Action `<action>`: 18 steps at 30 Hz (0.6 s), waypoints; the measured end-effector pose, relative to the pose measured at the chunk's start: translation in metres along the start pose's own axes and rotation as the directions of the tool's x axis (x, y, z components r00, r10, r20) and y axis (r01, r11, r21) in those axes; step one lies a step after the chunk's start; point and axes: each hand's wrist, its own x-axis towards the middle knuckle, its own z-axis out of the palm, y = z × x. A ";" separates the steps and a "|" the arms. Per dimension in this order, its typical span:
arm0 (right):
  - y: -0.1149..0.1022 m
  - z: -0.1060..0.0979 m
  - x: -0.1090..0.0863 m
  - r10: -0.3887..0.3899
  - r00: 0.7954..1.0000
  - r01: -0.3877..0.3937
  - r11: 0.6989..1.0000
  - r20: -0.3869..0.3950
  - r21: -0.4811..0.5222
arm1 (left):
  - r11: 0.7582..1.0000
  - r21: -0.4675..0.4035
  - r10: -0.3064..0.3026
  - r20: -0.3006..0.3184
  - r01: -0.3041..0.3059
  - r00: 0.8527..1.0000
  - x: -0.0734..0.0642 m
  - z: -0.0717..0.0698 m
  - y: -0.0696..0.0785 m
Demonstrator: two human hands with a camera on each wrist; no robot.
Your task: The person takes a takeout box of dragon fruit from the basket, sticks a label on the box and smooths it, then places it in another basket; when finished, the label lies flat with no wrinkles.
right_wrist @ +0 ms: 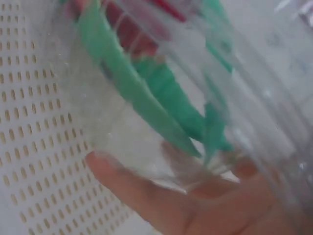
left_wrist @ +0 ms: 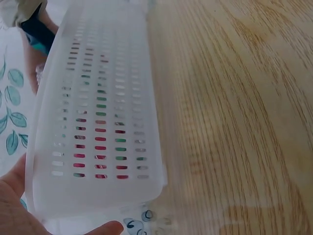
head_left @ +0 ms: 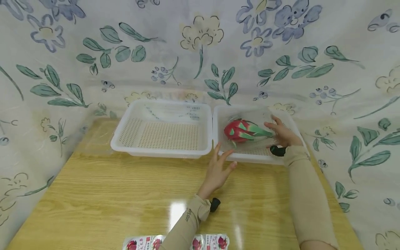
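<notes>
A red dragon fruit [head_left: 240, 131] with green scales lies inside a clear plastic package [head_left: 260, 119], in or just above the right-hand white basket [head_left: 250, 158]. My right hand [head_left: 282, 133] grips the package at its right end, by the green tips. In the right wrist view, the fingers [right_wrist: 146, 196] curl against the clear plastic, with the green scales [right_wrist: 132, 88] showing through it. My left hand [head_left: 217, 172] has its fingers spread at that basket's front left corner. Whether they touch the rim is hard to tell.
Left of it stands a second white basket [head_left: 170, 137] with a slotted bottom. Clear plastic packaging [head_left: 98, 135] is at the table's far left. Labels with dragon fruit pictures [head_left: 222, 242] lie at the near edge. A floral cloth [head_left: 175, 41] hangs behind the wooden table [head_left: 125, 194].
</notes>
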 end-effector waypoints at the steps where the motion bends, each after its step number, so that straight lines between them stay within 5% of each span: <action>1: -0.001 0.003 -0.002 -0.011 1.000 0.011 1.000 -0.021 0.004 | 1.000 0.000 0.000 0.003 0.000 1.000 -0.001 0.000 0.000; 9: -0.017 0.033 -0.034 -0.031 0.982 0.039 0.998 -0.185 0.040 | 1.000 0.008 0.012 0.021 -0.012 1.000 -0.005 -0.003 -0.002; 18: -0.013 0.034 -0.048 -0.117 0.943 0.154 0.984 -0.312 0.095 | 1.000 -0.011 0.011 0.021 -0.011 1.000 -0.002 -0.014 0.005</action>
